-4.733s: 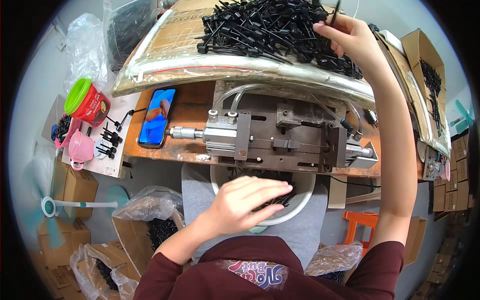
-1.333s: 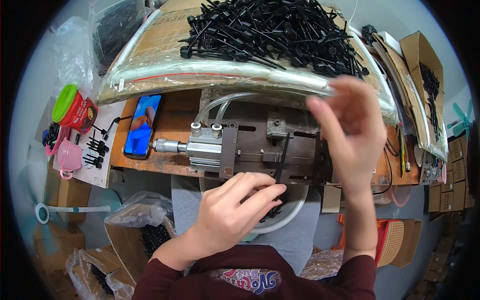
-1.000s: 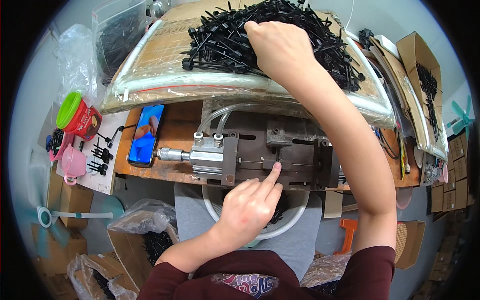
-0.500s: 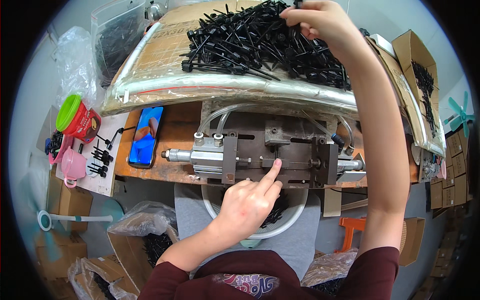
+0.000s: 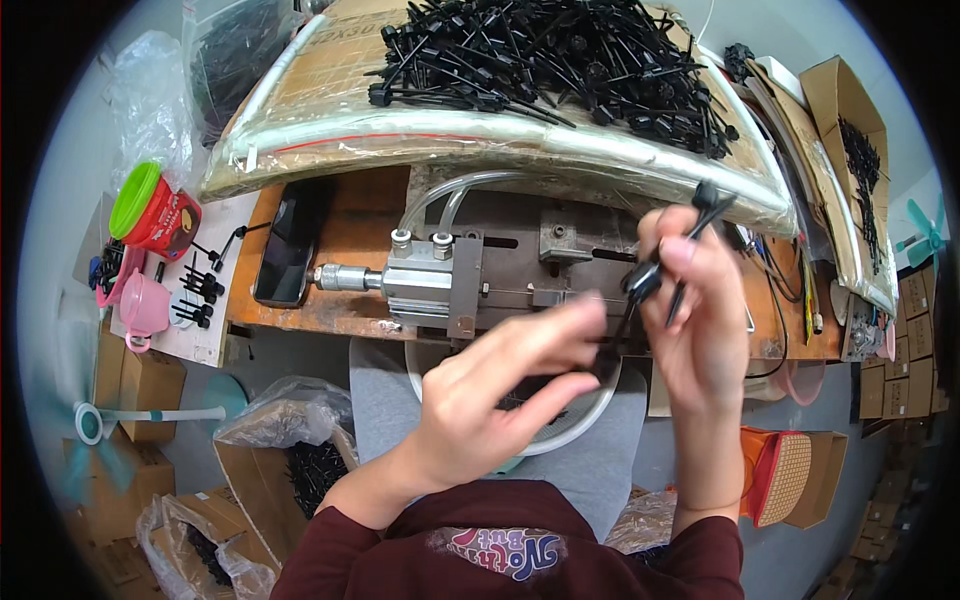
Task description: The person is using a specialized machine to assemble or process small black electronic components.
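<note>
Black plastic pin-shaped parts (image 5: 668, 252), thin stems with round heads, are pinched between the thumb and fingers of the right hand (image 5: 700, 320), which is raised over the right part of the workbench. One long stem runs down from that grip to the left hand (image 5: 510, 390), whose fingertips (image 5: 585, 312) are closed lightly around its lower end, so both hands meet on the same small bundle just above a round white-rimmed bowl (image 5: 585, 425) resting in the person's grey-clad lap. How many pieces the right hand carries cannot be told.

Behind the hands, a grey metal press fixture with a silver pneumatic cylinder (image 5: 430, 285) and clear hoses sits on a worn orange-brown wooden bench (image 5: 355, 225). Beyond it, a big heap of the same black plastic pins (image 5: 550, 60) lies on a cardboard sheet wrapped in clear film (image 5: 330, 110).

Left of the fixture, a dark smartphone (image 5: 288, 255) lies flat on the bench. Further left stand a red tub with a green lid (image 5: 152, 212) and a small pink cup (image 5: 140, 305), with a few loose black pins (image 5: 195, 295) between them and the phone. Open cardboard boxes with bagged black parts (image 5: 300, 470) sit on the floor at lower left.
</note>
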Demonstrator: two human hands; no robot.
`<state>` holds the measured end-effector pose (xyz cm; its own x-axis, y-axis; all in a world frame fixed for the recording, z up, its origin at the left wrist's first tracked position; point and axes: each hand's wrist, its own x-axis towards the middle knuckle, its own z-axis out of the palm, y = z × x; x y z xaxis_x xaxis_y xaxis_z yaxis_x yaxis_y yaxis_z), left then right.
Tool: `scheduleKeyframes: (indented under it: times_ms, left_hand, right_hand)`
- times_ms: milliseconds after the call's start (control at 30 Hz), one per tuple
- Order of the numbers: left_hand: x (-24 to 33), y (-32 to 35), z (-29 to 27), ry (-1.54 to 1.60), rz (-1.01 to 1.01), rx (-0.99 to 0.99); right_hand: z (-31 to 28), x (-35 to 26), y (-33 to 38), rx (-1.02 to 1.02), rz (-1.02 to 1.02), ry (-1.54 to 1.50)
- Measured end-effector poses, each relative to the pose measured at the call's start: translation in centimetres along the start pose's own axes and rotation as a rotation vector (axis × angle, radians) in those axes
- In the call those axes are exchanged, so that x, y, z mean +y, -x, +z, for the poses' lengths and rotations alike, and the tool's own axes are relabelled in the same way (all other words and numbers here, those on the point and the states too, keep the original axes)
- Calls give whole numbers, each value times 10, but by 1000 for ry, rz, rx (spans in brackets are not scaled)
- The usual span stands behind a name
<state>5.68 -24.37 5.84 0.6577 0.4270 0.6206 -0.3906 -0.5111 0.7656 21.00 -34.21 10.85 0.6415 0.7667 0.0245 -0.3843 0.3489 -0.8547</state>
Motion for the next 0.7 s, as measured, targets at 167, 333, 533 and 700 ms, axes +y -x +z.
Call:
scheduleKeyframes:
  times_ms: [167,333,533,700]
  left_hand:
    - [4,5,1,-121,112,-106]
    - [-10,14,5,-177,180,-171]
    - [-11,18,10,-275,190,-158]
    - [-17,22,2,-308,274,-205]
  right_hand:
    - [-24,16,15,82,14,-126]
    - [-24,25,27,51,41,-210]
    - [-30,34,28,61,44,-315]
    - [-22,34,33,190,-50,-58]
